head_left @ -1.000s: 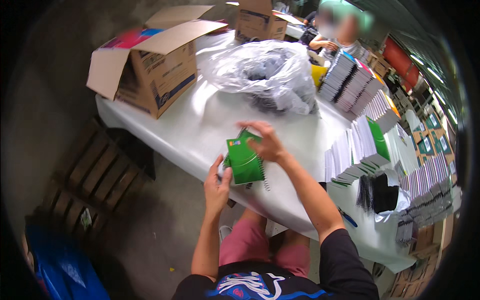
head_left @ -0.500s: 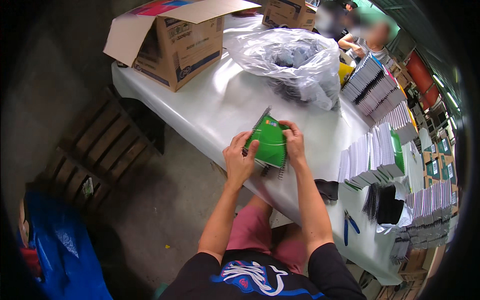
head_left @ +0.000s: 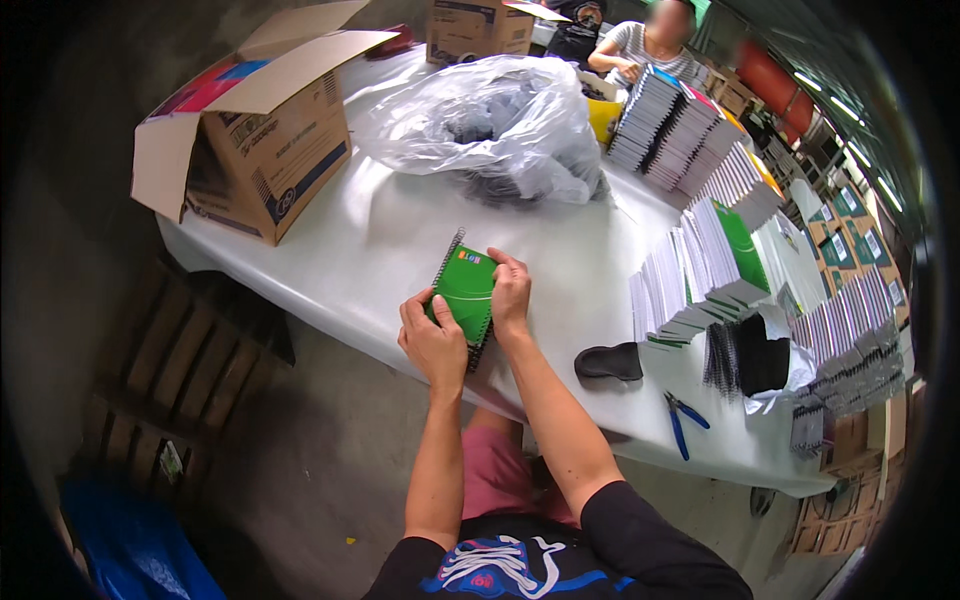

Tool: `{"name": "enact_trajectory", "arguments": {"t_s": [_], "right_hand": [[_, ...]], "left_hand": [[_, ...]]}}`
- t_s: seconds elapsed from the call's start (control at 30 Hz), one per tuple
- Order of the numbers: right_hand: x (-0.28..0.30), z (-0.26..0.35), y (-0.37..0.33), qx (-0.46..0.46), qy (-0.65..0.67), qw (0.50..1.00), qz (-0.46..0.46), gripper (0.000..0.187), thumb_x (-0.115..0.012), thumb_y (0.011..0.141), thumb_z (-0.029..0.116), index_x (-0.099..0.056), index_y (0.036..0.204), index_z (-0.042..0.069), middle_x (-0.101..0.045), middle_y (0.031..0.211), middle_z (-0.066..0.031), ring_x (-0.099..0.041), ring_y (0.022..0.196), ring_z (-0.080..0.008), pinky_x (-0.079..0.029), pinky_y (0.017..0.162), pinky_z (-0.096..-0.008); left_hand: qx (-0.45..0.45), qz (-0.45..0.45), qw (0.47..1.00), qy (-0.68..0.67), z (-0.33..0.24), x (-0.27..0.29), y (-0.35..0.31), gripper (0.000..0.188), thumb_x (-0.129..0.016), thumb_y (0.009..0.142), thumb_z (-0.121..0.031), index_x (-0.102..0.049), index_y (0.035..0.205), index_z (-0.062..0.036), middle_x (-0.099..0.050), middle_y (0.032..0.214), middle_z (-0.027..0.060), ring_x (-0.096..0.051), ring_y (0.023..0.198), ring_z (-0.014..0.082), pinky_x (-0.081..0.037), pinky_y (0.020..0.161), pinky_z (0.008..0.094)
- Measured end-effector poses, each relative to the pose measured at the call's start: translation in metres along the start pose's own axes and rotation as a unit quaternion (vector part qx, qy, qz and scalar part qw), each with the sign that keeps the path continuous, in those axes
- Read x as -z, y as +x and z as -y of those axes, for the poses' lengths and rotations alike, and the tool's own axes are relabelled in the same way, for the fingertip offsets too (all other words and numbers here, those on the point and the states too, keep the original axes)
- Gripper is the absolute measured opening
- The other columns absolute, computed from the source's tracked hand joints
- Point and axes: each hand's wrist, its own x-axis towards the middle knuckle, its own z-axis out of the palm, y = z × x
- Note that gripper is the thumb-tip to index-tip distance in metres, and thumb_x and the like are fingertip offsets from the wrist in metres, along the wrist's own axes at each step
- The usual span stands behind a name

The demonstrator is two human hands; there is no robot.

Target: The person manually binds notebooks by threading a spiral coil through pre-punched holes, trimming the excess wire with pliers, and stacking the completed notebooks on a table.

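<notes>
A small green spiral notebook [head_left: 466, 290] lies at the near edge of the white table [head_left: 390, 240]. My left hand [head_left: 432, 345] grips its lower left corner by the wire spiral. My right hand [head_left: 511, 293] presses on its right edge, fingers curled over the cover. A black wire coil runs along the notebook's left side and sticks out past the top.
An open cardboard box [head_left: 255, 150] stands at the table's left end. A clear plastic bag of dark coils [head_left: 495, 125] lies behind the notebook. Rows of notebooks [head_left: 700, 280], a black pouch [head_left: 610, 362] and blue pliers [head_left: 682, 418] lie to the right. A person [head_left: 650, 40] works at the far end. Wooden pallets [head_left: 170, 370] lie on the floor.
The notebook was lifted and tilted a second ago; now both hands hold it lower, near the table edge, with the left hand closed on its corner.
</notes>
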Motion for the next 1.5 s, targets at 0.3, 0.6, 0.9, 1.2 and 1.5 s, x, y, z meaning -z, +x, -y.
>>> {"name": "enact_trajectory", "arguments": {"t_s": [0.3, 0.6, 0.9, 1.2, 1.5], "right_hand": [[0.102, 0.146, -0.019, 0.373, -0.131, 0.916, 0.07, 0.045, -0.052, 0.073, -0.002, -0.051, 0.118, 0.001, -0.051, 0.107, -0.0168, -0.05, 0.105, -0.0321, -0.039, 0.094, -0.0391], [0.332, 0.199, 0.061, -0.033, -0.349, 0.936, -0.035, 0.069, -0.071, 0.075, 0.052, -0.054, 0.115, -0.002, -0.058, 0.08, -0.0073, -0.056, 0.071, -0.0148, -0.045, 0.056, -0.0293], [0.344, 0.218, 0.062, 0.217, -0.465, 0.849, -0.128, 0.04, -0.075, 0.072, 0.019, -0.049, 0.098, 0.003, -0.064, 0.086, -0.0182, -0.064, 0.075, -0.0322, -0.049, 0.068, -0.0346], [0.302, 0.106, -0.117, 0.163, -0.462, 0.844, 0.219, 0.036, -0.063, 0.074, 0.009, -0.056, 0.109, 0.01, -0.064, 0.088, -0.0137, -0.064, 0.075, -0.0324, -0.051, 0.065, -0.042], [0.401, 0.068, -0.018, 0.067, -0.382, 0.919, 0.066, 0.062, -0.076, 0.071, 0.023, -0.05, 0.125, 0.007, -0.055, 0.119, -0.0155, -0.054, 0.108, -0.0305, -0.044, 0.09, -0.0402]], "left_hand": [[0.053, 0.017, 0.991, -0.124, 0.012, 0.016, 0.0, 0.035, -0.053, 0.093, -0.026, -0.052, 0.114, 0.0021, -0.054, 0.113, 0.0175, -0.052, 0.103, 0.03, -0.039, 0.089, 0.0369], [-0.046, -0.037, 0.987, -0.148, -0.063, 0.036, -0.016, 0.03, -0.055, 0.09, -0.015, -0.048, 0.116, -0.0016, -0.042, 0.128, 0.0128, -0.038, 0.122, 0.0263, -0.026, 0.102, 0.0426], [-0.302, 0.009, 0.938, -0.167, -0.123, 0.032, -0.048, 0.034, -0.06, 0.085, -0.014, -0.047, 0.113, -0.0009, -0.041, 0.123, 0.017, -0.035, 0.124, 0.0373, -0.029, 0.103, 0.0487], [-0.492, 0.262, 0.827, -0.068, -0.14, 0.033, -0.154, 0.051, -0.061, 0.083, -0.032, -0.045, 0.12, -0.0009, -0.047, 0.119, 0.0134, -0.038, 0.124, 0.0354, -0.005, 0.11, 0.0583], [-0.434, 0.347, 0.831, 0.01, -0.091, -0.015, -0.175, 0.058, -0.076, 0.058, -0.053, -0.052, 0.09, -0.0103, -0.047, 0.099, 0.0085, -0.04, 0.113, 0.0306, -0.012, 0.099, 0.0664]]}}
